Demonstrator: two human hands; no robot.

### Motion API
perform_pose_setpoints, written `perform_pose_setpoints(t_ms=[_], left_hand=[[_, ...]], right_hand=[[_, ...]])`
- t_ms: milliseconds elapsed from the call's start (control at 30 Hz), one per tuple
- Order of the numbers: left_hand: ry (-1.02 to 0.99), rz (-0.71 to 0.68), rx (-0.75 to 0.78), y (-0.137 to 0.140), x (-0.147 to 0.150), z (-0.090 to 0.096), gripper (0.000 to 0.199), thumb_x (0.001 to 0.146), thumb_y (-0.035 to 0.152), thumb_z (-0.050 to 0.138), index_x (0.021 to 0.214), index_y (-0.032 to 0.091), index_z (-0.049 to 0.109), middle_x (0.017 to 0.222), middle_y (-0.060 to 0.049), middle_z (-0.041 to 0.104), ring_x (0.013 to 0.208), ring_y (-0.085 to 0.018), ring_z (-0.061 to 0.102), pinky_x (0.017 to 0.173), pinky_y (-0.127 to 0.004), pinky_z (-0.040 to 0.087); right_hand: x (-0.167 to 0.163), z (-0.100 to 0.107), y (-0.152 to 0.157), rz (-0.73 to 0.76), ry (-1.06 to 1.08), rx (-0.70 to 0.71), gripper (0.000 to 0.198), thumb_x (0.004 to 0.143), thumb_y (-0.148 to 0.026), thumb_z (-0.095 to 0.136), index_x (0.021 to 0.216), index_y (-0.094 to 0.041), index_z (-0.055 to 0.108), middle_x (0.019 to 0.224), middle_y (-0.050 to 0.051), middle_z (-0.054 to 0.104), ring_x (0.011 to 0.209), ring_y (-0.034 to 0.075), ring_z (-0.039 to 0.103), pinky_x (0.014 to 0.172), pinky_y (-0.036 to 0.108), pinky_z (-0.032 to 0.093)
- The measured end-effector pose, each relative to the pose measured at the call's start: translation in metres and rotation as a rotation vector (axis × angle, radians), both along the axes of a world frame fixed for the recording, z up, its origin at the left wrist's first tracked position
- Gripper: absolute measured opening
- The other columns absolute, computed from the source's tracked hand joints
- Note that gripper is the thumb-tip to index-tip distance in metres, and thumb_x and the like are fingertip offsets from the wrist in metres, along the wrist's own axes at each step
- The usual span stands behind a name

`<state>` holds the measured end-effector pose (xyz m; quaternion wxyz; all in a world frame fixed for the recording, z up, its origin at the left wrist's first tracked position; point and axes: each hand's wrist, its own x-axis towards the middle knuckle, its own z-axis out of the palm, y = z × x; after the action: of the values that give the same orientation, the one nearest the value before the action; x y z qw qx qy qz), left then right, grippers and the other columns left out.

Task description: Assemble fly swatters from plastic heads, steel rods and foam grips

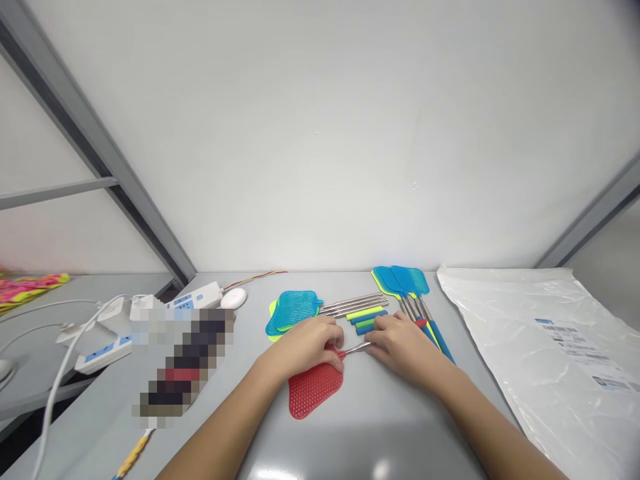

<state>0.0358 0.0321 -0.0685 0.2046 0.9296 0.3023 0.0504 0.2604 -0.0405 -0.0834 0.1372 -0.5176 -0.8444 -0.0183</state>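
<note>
My left hand [315,343] is closed on a red fly swatter [315,392], gripping it where the perforated paddle meets the neck. My right hand [403,343] has its fingers closed round the far end of the swatter's thin metal rod [357,348]. Just beyond my left hand lie blue and yellow-green swatter heads [299,308] with bare metal rods. Several loose handle sleeves [367,312], yellow, blue and green, lie beside my right fingers. A red piece [421,323] shows just past my right hand. Behind it are swatters with blue handles [441,340].
A white plastic mailing bag [540,347] with labels covers the right side of the table. On the left are power strips [195,300] with cables, a white round object [233,298] and a pixelated object [185,367]. A pale wall [320,167] rises behind.
</note>
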Motion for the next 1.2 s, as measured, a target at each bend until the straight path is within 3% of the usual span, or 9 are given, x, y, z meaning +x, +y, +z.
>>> perform_pose_setpoints(t_ms=[267, 500, 800, 1000, 1200], left_hand=[[0.038, -0.04, 0.116, -0.006, 0.006, -0.001, 0.036, 0.068, 0.052, 0.073, 0.074, 0.02, 0.059, 0.084, 0.0, 0.056, 0.082, -0.019, 0.054, 0.062, -0.027, 0.034], [0.074, -0.034, 0.095, -0.013, 0.012, -0.001, 0.044, 0.064, 0.058, 0.073, 0.08, 0.021, 0.056, 0.079, 0.001, 0.059, 0.071, -0.018, 0.055, 0.056, -0.026, 0.032], [0.099, 0.027, 0.02, -0.015, 0.005, 0.001, 0.056, 0.055, 0.07, 0.07, 0.079, 0.021, 0.058, 0.086, -0.003, 0.058, 0.076, -0.02, 0.056, 0.055, -0.027, 0.033], [0.096, 0.016, -0.016, -0.018, 0.006, -0.003, 0.05, 0.063, 0.067, 0.067, 0.078, 0.02, 0.057, 0.087, -0.003, 0.056, 0.079, -0.02, 0.055, 0.062, -0.028, 0.037], [-0.054, 0.12, -0.171, -0.025, 0.006, 0.016, 0.027, 0.085, 0.049, 0.054, 0.092, 0.023, 0.053, 0.087, 0.001, 0.063, 0.078, -0.017, 0.057, 0.062, -0.025, 0.038]], right_hand=[[0.003, 0.0, -0.001, 0.034, 0.01, -0.019, 0.021, 0.092, -0.028, 0.05, 0.081, -0.023, 0.068, 0.076, 0.001, 0.057, 0.075, 0.015, 0.052, 0.072, 0.032, 0.033], [0.004, 0.003, -0.002, 0.029, 0.029, -0.042, 0.021, 0.092, -0.033, 0.05, 0.087, -0.026, 0.069, 0.078, 0.001, 0.058, 0.075, 0.015, 0.054, 0.073, 0.033, 0.036], [0.008, -0.005, 0.003, -0.044, 0.059, -0.027, 0.021, 0.091, -0.036, 0.049, 0.086, -0.024, 0.066, 0.082, 0.002, 0.063, 0.078, 0.018, 0.058, 0.074, 0.035, 0.039], [0.006, -0.004, 0.003, -0.083, 0.056, -0.032, 0.019, 0.092, -0.034, 0.049, 0.084, -0.024, 0.062, 0.083, 0.001, 0.063, 0.075, 0.018, 0.058, 0.069, 0.033, 0.038], [0.005, -0.001, 0.003, -0.078, 0.086, -0.033, 0.014, 0.09, -0.025, 0.05, 0.082, -0.023, 0.062, 0.083, 0.001, 0.062, 0.078, 0.017, 0.058, 0.069, 0.03, 0.037]])
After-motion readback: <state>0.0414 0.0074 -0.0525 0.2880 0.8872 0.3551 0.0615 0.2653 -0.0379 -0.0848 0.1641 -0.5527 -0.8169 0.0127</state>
